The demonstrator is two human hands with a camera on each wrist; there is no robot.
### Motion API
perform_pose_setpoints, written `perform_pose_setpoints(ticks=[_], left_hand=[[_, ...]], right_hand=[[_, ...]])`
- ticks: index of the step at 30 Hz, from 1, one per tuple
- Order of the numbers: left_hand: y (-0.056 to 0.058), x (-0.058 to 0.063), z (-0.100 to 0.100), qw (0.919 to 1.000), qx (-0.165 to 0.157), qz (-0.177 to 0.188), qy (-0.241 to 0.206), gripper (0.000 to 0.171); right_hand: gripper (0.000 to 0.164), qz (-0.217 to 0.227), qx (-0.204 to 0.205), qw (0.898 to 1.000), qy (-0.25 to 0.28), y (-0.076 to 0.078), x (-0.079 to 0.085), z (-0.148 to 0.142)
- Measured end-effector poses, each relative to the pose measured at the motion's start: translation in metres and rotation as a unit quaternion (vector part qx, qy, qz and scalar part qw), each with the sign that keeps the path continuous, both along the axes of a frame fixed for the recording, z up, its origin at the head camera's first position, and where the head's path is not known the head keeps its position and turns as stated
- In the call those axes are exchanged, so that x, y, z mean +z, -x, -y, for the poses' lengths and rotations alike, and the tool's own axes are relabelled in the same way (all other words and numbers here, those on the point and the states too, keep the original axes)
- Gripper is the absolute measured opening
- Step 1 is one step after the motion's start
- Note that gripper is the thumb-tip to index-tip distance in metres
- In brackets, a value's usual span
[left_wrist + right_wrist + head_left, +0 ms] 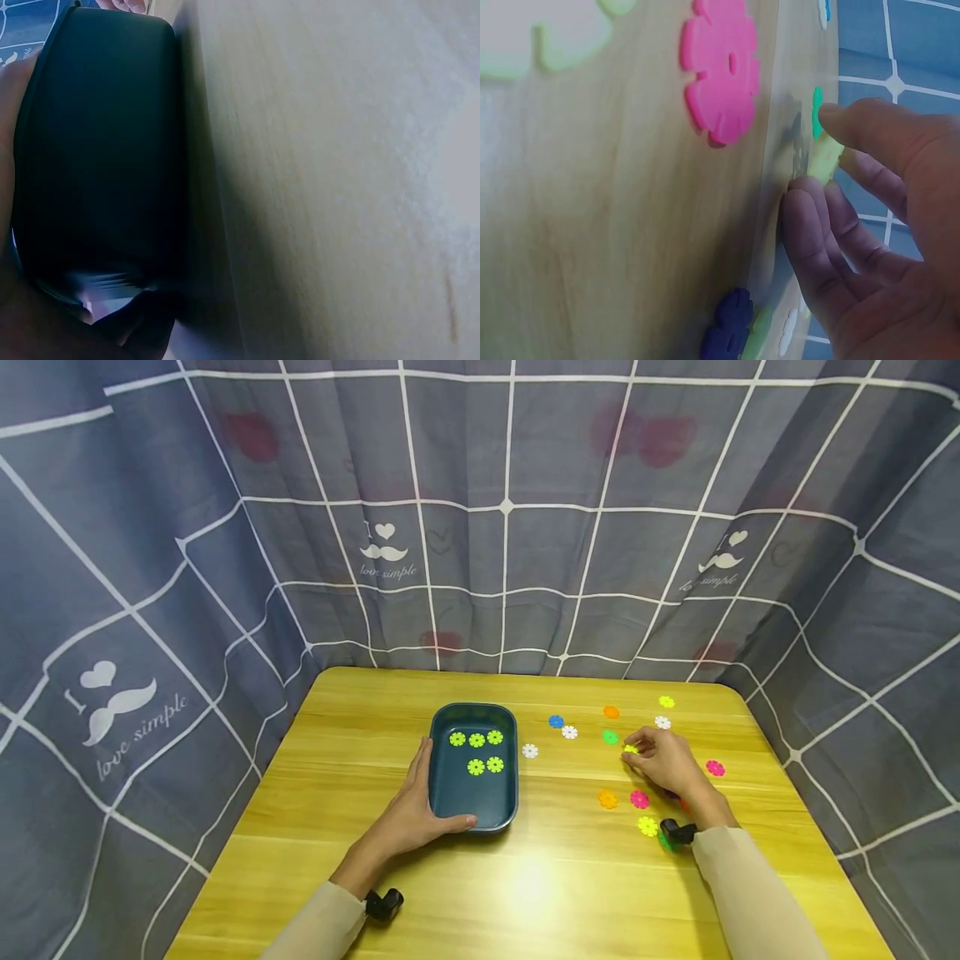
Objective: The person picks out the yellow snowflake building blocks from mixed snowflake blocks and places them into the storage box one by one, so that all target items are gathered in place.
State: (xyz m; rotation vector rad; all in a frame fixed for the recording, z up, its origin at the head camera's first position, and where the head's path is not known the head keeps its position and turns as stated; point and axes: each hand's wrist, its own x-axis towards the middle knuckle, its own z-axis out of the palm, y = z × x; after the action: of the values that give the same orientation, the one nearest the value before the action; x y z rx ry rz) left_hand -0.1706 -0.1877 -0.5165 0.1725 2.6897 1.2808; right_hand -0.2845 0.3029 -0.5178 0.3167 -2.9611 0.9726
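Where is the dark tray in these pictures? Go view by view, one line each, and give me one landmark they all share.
Head: the dark tray is in the lower half, near the middle across, held by the left hand.
Left wrist: its dark outer wall fills much of the left side, close up.
Right wrist: not in this picture.
Shared landmark: the wooden tabletop, visible in all three.
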Motion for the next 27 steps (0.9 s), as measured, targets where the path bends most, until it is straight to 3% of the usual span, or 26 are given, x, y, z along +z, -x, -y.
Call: perform_pose_setpoints(ticks=[14,27], left_hand=[[-0.006,-0.005,0.002,1.0000,0.002,0.005,-0.002,0.160],[0.002,0.000,-0.003,1.0000,0.004,0.001,-0.004,0.158]], right_hand=[[0.024,0.005,-0.002,1.000,0.003,-0.011,0.000,0.005],[0.033,-0.004,0.029,0.999,0.016,-0.008,0.024,0.019]])
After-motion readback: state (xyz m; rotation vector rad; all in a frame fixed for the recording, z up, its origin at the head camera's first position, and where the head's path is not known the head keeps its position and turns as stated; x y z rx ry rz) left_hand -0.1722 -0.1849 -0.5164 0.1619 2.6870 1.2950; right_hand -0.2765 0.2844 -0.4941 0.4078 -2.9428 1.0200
